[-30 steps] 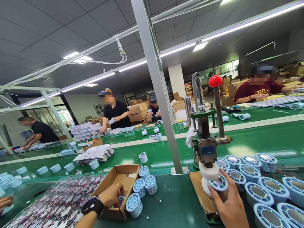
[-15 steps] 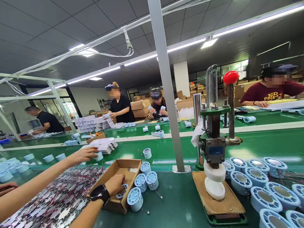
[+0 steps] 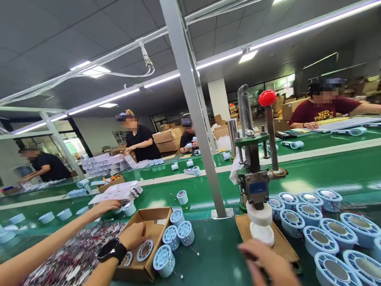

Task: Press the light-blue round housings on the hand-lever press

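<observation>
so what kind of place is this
Most likely a factory assembly line. Long green conveyor belts carry round light-blue plastic parts, a manual press with a red knob stands at the station, and other workers handle parts beside stacked cardboard cartons.

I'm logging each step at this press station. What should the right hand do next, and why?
Probably reach on to the pale blue round housings at the right and bring one to the white press pad. The pad sits bare under the press head, the right hand is blurred, seemingly empty, and the left hand rests at the cardboard box.
</observation>
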`<state>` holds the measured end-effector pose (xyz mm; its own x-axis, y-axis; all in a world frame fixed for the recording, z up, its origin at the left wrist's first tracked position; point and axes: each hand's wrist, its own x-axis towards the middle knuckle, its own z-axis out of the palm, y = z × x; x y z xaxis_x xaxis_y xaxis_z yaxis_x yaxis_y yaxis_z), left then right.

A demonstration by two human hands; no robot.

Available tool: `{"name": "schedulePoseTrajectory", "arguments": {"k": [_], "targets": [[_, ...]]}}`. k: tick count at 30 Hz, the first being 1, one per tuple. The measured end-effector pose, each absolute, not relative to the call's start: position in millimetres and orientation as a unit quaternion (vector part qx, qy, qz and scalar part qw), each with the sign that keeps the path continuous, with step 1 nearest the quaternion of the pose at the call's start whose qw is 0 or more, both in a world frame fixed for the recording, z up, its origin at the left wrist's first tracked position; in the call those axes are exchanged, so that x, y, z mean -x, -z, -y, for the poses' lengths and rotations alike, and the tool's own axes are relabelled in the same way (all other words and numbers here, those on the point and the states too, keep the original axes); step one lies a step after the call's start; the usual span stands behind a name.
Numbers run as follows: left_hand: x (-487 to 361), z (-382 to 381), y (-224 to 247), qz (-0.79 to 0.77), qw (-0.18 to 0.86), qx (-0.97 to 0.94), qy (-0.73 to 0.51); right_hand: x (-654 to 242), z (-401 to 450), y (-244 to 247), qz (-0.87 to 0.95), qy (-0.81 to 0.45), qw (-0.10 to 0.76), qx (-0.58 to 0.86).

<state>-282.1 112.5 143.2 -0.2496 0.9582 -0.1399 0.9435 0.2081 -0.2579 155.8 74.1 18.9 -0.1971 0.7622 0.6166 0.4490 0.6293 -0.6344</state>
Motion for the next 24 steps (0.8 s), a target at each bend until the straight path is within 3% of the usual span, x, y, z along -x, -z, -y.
{"name": "schedulePoseTrajectory", "arguments": {"k": [2, 4, 10, 17, 24], "targets": [[265, -127, -157, 0.765, 0.06, 0.632, -0.112, -101, -90, -35, 0.839, -0.214, 0.355, 0.353], [244, -145, -169, 0.745, 0.086, 0.657, -0.079, -55, -107, -43, 0.852, -0.235, 0.273, 0.38], [191, -215, -168, 0.687, 0.079, 0.721, -0.049, -3, -134, -19, 0.866, -0.216, 0.195, 0.406], [156, -262, -142, 0.703, 0.039, 0.702, -0.105, -4, -146, -4, 0.853, -0.202, 0.227, 0.425], [107, -231, -157, 0.696, 0.047, 0.7, -0.151, -24, -141, 4, 0.754, -0.235, 0.418, 0.448]]}}
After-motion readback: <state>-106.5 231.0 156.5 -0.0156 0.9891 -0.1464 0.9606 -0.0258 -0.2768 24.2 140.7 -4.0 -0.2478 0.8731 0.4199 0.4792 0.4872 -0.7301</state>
